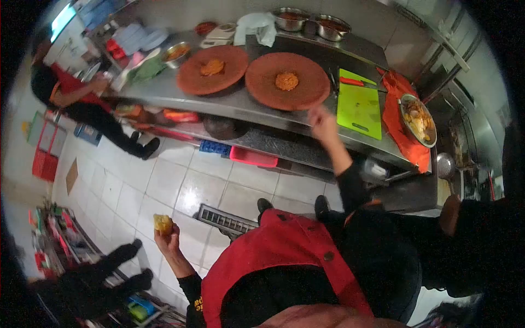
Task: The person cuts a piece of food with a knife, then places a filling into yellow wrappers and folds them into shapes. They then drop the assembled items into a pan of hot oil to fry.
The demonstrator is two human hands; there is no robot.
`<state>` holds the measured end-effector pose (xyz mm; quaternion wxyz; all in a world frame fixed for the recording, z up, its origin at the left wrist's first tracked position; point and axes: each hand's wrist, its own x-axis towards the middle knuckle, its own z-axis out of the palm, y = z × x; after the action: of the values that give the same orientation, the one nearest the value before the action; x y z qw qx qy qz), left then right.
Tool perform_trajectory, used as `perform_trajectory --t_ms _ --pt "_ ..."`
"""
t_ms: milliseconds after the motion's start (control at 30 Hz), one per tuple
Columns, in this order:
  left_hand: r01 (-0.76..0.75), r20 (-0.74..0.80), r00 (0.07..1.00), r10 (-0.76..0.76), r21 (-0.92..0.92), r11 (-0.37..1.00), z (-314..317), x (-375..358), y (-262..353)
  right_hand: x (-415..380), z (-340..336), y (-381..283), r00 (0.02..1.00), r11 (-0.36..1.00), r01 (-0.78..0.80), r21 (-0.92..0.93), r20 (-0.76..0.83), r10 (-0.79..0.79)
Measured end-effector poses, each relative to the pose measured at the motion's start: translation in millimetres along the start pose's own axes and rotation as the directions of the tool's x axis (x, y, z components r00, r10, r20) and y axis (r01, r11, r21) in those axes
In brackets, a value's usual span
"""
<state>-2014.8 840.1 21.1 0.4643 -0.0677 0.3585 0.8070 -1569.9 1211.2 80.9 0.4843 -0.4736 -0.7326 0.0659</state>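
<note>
My left hand [168, 240] is out to the side over the floor, its fingers closed around a yellow piece of food [162, 223] whose exact kind I cannot make out. Held at the counter's front edge, my right hand [324, 124] has its fingers curled, with nothing visible in them. It is just below the right-hand round, reddish-brown stone plate [262, 90], which bears a mound of orange-red paste [287, 81]. A second such plate [191, 82] beside it also carries orange paste [213, 67]. Right of my hand lies a green cutting board [358, 112] with a red-handled knife [353, 82].
Metal bowls [291, 24] and a scale [219, 34] line the counter's back. A bowl of food [418, 123] sits on orange cloth [407, 142] at right. Other people stand at far left [82, 93], lower left [104, 273] and right [465, 240]. A floor grate [227, 220] is near my feet.
</note>
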Motion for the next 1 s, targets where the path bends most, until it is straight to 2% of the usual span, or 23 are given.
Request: perform_trajectory --t_ms 33,67,133,167,200,267,300,333,367,467,533,600,633,700,733,767,800,833,867,900,933,967,1000 --pt "0.033 0.029 0.999 -0.033 0.003 0.999 3 21 -1 38 1 41 0.995 0.997 -0.064 0.043 -0.071 0.067" --pt "0.063 0.065 0.996 -0.063 0.001 0.998 16 45 0 72 2 94 0.977 0.978 -0.208 0.007 -0.039 0.208" --pt "0.151 0.053 0.987 -0.153 0.031 0.988 50 71 0 133 -6 154 0.903 0.825 -0.422 -0.376 -0.099 0.417" --pt "0.223 0.029 0.974 -0.224 0.034 0.974 65 82 -2 151 -4 191 0.861 0.675 -0.469 -0.569 -0.126 0.492" --pt "0.222 -0.024 0.975 -0.221 0.064 0.973 78 96 -4 158 -2 221 0.855 0.661 -0.480 -0.577 -0.139 0.500" --pt "0.246 -0.078 0.968 -0.240 0.087 0.965 106 116 -10 164 4 259 0.890 0.648 -0.456 -0.610 -0.324 0.322" --pt "0.247 -0.131 0.964 -0.233 0.104 0.963 123 124 -12 171 4 267 0.882 0.636 -0.470 -0.612 -0.338 0.327" --pt "0.273 -0.093 0.960 -0.263 0.122 0.954 138 131 -18 178 5 263 0.804 0.507 -0.556 -0.659 -0.272 0.529" --pt "0.284 -0.087 0.958 -0.274 0.137 0.949 150 140 -22 183 6 262 0.672 0.362 -0.608 -0.707 -0.214 0.709" --pt "0.437 0.029 0.884 -0.467 0.305 0.846 173 168 -32 178 11 259 0.603 0.299 -0.636 -0.711 -0.217 0.768" --pt "0.484 0.010 0.855 -0.518 0.341 0.806 185 198 -46 174 6 255 0.570 0.246 -0.669 -0.701 -0.272 0.776" --pt "0.513 -0.066 0.849 -0.524 0.340 0.788 220 214 -62 162 0 252 0.490 0.217 -0.778 -0.590 -0.352 0.798" --pt "0.517 -0.055 0.830 -0.555 0.447 0.730 251 206 -64 160 -4 248 0.448 0.204 -0.825 -0.527 -0.391 0.804" --pt "0.518 0.019 0.795 -0.606 0.499 0.695 276 223 -74 138 -18 261 0.379 0.153 -0.891 -0.428 -0.513 0.770" --pt "0.533 0.030 0.773 -0.634 0.511 0.674 286 230 -76 116 -27 297 0.623 0.278 -0.715 -0.641 -0.404 0.670" --pt "0.577 0.129 0.683 -0.719 0.508 0.639 297 236 -77 113 -44 279 0.806 0.354 -0.473 -0.807 -0.233 0.544" --pt "0.622 0.223 0.573 -0.789 0.509 0.596 306 241 -79 114 -60 262 0.437 0.320 -0.859 -0.400 -0.245 0.866" --pt "0.636 0.221 0.539 -0.812 0.525 0.565 317 242 -84 112 -75 235 0.416 0.289 -0.870 -0.399 -0.281 0.865" --pt "0.459 0.281 0.565 -0.776 0.674 0.579 330 237 -88 107 -89 212 0.263 0.272 -0.961 0.054 -0.137 0.955" --pt "0.253 0.361 0.567 -0.740 0.779 0.574 340 236 -94 103 -100 192 0.195 0.144 -0.860 0.489 0.055 0.979" --pt "0.249 0.524 0.306 -0.795 0.762 0.598 344 248 -104 97 -104 175 0.179 0.148 -0.855 0.496 0.015 0.984" --pt "0.262 0.522 0.263 -0.811 0.771 0.581 347 252 -115 90 -107 158 0.232 0.178 -0.808 0.562 0.024 0.973" --pt "0.366 0.435 0.266 -0.860 0.780 0.507 356 250 -128 83 -109 142 0.287 0.208 -0.754 0.623 0.028 0.958"
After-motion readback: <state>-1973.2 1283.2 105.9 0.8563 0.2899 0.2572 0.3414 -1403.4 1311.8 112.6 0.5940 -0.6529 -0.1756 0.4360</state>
